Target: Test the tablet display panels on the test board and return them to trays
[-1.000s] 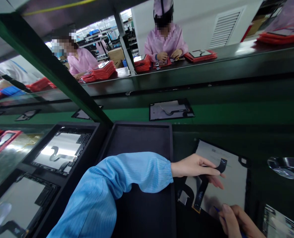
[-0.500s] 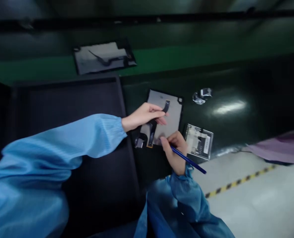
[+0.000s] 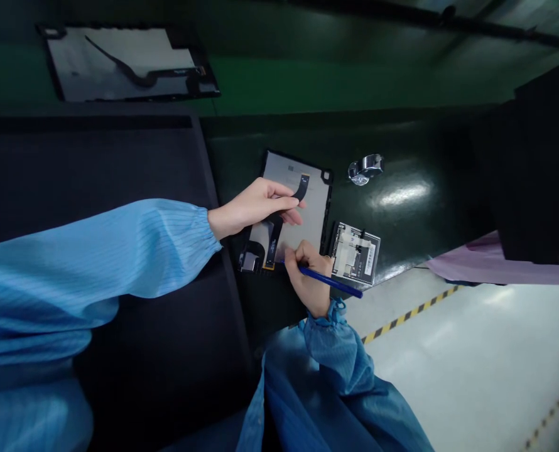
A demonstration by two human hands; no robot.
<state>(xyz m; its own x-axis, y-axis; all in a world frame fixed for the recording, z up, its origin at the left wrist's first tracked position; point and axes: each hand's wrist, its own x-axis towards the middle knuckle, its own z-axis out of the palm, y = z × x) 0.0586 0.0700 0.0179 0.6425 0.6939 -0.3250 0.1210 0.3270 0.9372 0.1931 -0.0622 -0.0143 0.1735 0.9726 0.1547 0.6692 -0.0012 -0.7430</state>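
A display panel [image 3: 313, 204] with a grey back and black edge lies on the dark bench. Over it, my left hand [image 3: 260, 204] pinches a black flex cable [image 3: 302, 186] between thumb and fingers, its end sticking out past the fingertips. A second part of the cable [image 3: 271, 242] runs down the panel below that hand. My right hand [image 3: 310, 276] is closed around a blue pen [image 3: 336, 284], its front end at the panel's lower edge. Just right of this hand sits a small circuit board [image 3: 355, 254] with a white label.
A large black tray [image 3: 203, 157] takes up the left side. Behind it lies another display panel [image 3: 114, 56] with a black cable. A shiny metal tape dispenser-like piece [image 3: 367, 168] stands at the back right. Pink cloth [image 3: 477, 263] hangs by the bench's right edge.
The camera view has shifted, so the bench things appear further left and higher. Both hands keep their holds over the panel, with little visible movement.
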